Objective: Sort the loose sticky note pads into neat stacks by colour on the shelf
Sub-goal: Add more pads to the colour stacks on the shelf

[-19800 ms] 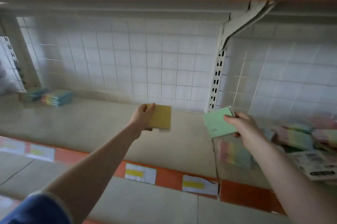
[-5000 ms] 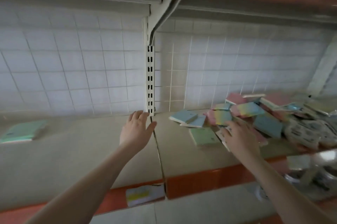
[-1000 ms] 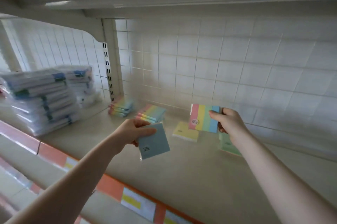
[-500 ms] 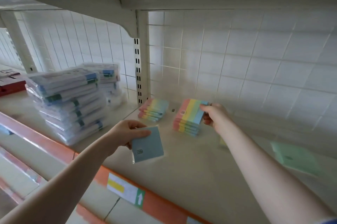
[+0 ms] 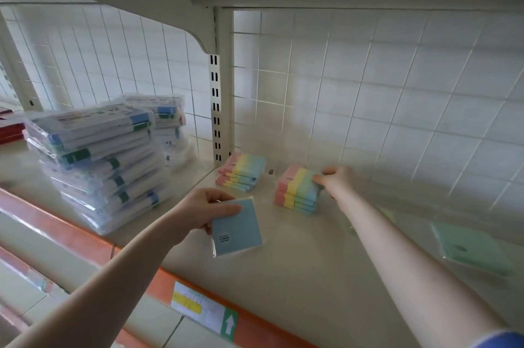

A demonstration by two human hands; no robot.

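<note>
The right hand (image 5: 334, 179) is pinching the top rainbow pad (image 5: 299, 180) onto its stack (image 5: 296, 200) near the shelf's (image 5: 297, 276) back edge. The left hand (image 5: 202, 210) is gripping a blue pad (image 5: 237, 227) above the front edge. Letting go unevenly could be nudging the stack askew.

Blue pad (image 5: 237, 227) in left hand (image 5: 202, 209); right hand (image 5: 334, 178) atop rainbow stack (image 5: 297, 189).

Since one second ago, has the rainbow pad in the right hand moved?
Yes. The rainbow pad has gone from mid-air down onto the right-hand rainbow stack, held by the right hand.
</note>
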